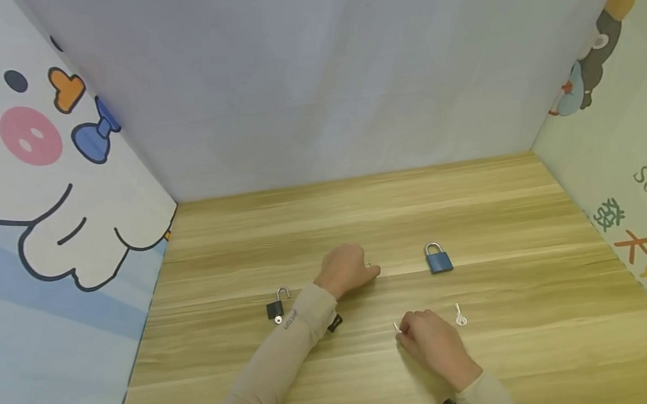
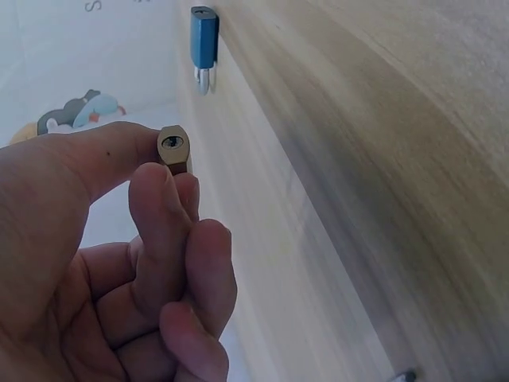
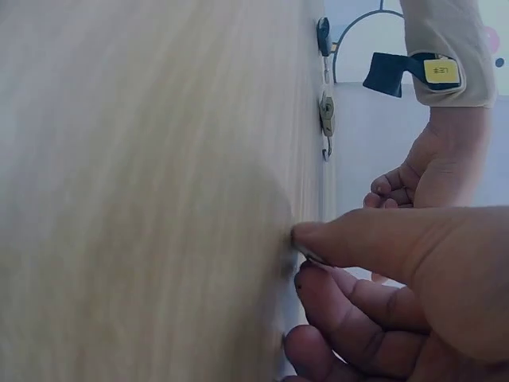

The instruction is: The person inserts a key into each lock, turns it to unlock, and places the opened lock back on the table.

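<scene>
My left hand (image 1: 349, 269) is over the middle of the table, pinching a small brass-coloured padlock (image 2: 173, 150) between thumb and finger. Its keyhole end faces the left wrist camera, and the hand hides most of it in the head view. Nearer the front, my right hand (image 1: 434, 344) pinches a small silvery key (image 1: 396, 328) close to the tabletop; the fingers cover much of it. To the right of that hand lies another key (image 1: 460, 315). A blue padlock (image 1: 439, 262) with its shackle closed lies beyond the right hand.
Left of the left forearm lies a black padlock (image 1: 275, 310), shackle open, with a key (image 1: 278, 319) at its bottom. In the right wrist view a brass-coloured piece (image 3: 328, 115) with a hook lies beyond it. Printed walls and a pale back sheet (image 1: 340, 103) enclose the wooden table (image 1: 237, 231).
</scene>
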